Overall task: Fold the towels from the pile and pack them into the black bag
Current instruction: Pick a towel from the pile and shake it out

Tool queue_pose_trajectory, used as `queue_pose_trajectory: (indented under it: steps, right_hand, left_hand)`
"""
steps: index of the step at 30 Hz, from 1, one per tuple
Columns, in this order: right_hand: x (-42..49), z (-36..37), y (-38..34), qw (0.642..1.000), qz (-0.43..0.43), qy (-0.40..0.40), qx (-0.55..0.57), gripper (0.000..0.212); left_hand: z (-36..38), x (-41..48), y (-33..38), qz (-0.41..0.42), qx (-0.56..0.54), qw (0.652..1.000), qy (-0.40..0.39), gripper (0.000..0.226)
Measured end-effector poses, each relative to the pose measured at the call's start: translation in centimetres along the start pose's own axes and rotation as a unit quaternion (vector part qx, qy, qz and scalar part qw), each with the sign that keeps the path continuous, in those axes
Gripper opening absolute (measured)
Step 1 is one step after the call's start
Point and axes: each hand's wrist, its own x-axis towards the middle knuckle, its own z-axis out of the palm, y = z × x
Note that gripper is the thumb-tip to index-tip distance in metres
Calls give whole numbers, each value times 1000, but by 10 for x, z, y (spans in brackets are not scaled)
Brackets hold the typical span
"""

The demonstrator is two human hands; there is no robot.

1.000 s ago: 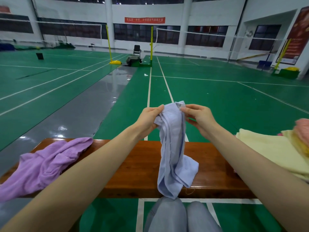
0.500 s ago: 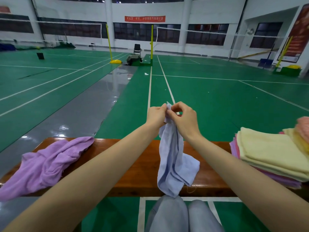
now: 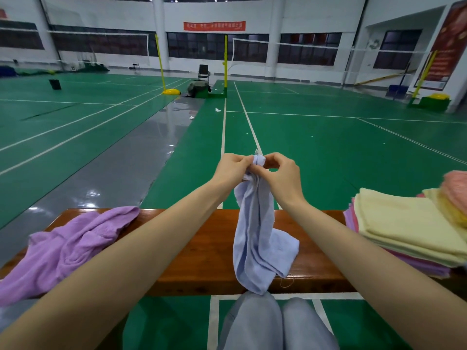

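- Wooden bench [image 3: 202, 251] across the foreground, carrying everything in reach.
- Neat stack of folded towels [image 3: 404, 231] at the bench's right end, a yellow one on top, pink and purple layers beneath.
- Crumpled purple towel [image 3: 68, 248] sprawled over the left end, not yet folded.
- Pale blue towel [image 3: 255, 238] hanging above the bench's middle, bunched and twisted, lower end dangling past the front edge towards the knees.
- Left hand [image 3: 231, 170] and right hand [image 3: 283, 176] close together at the towel's top, fingers of both curled and pinching the same gathered bit of cloth.
- Step in hand, judging by the grip: hunting for corners before the first fold.
- Next move likely calls for drawing the hands apart along the top hem to open the cloth flat.
- No black bag in view; contents impossible to tell.
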Motion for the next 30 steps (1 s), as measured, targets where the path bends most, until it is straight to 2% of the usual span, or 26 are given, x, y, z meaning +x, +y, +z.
queue_pose_trajectory:
  steps: [3, 6, 10, 14, 17, 20, 23, 26, 30]
  right_hand:
    - [-1, 0, 2, 1000, -8, 7, -3, 16]
    - [-2, 4, 2, 999, -20, -2, -46, 15]
    - [4, -2, 0, 1000, -16, 1, -26, 14]
    - [19, -17, 10, 992, 80, -75, 59, 17]
    - [39, -33, 21, 986, 143, -40, 78, 24]
    - [59, -61, 27, 987, 157, -1, 35, 35]
    - [78, -93, 33, 984, 171, 39, 21, 40]
    - [92, -119, 33, 979, 190, 63, 26, 42]
    - [101, -130, 25, 980, 187, 59, 24, 40]
  left_hand:
    - [-2, 0, 1, -4, -27, 1000, -13, 28]
    - [1, -2, 1, 11, -1, 1000, -29, 29]
    - [1, -1, 0, 11, -12, 1000, -23, 21]
    - [-14, 2, -3, 2, 20, 998, -58, 22]
    - [-36, 4, -5, 2, 56, 996, -76, 28]
    - [-70, 8, -2, 8, 42, 996, -82, 34]
    - [-105, 14, 7, 35, 149, 987, -54, 35]
    - [-129, 22, 21, 62, 297, 952, -43, 39]
    - [-137, 32, 43, 128, 436, 891, -21, 30]
